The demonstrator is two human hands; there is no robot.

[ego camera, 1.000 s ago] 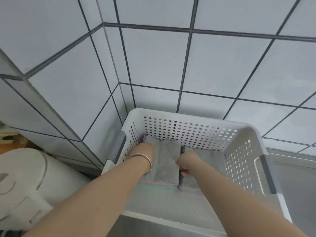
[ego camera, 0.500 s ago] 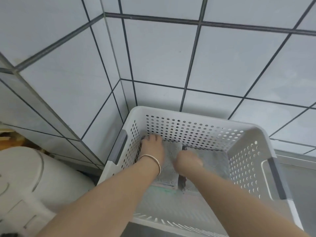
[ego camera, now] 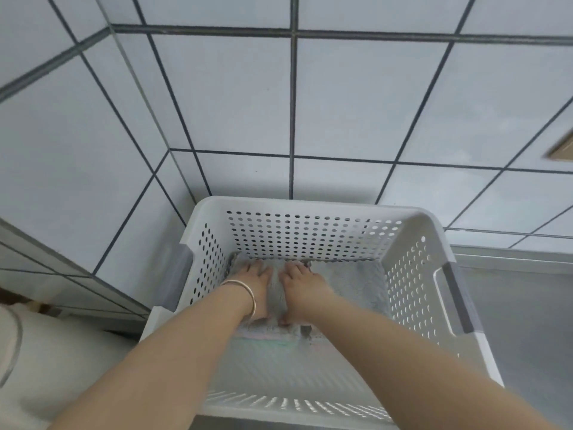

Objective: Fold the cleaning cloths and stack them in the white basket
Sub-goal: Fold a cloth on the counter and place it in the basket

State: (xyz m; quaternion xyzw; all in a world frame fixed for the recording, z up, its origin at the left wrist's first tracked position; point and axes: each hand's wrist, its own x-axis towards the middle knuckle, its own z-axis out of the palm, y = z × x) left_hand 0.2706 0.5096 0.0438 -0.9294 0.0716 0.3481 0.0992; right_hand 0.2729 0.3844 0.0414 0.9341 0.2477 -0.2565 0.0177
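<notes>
Both hands are lying flat, palms down: the left hand, with a bangle at the wrist, and the right hand are pressing side by side on a folded grey cloth, fingers loosely spread toward the far wall of the basket. Neither is pinching anything; they appear to be smoothing the cloth down.

That cloth is sitting low in the middle of the frame, on the basket floor against the far left corner. It seems to be resting on a small stack, since pale pink and green edges are showing under its near edge. A second grey cloth is lying just beside it on the right, touching or nearly touching.

As a judgement, the cloth is light, soft and fluffy, with no stiffness, so it is likely to slump or unfold if lifted by one corner. Taking it by the folded edge, or by two corners at once, should keep the fold. It does not look slippery or fragile.

Its long axis is running from the lower part of the frame toward the upper, from the near side to the far wall, and it is lying flat, square with the basket sides.
</notes>
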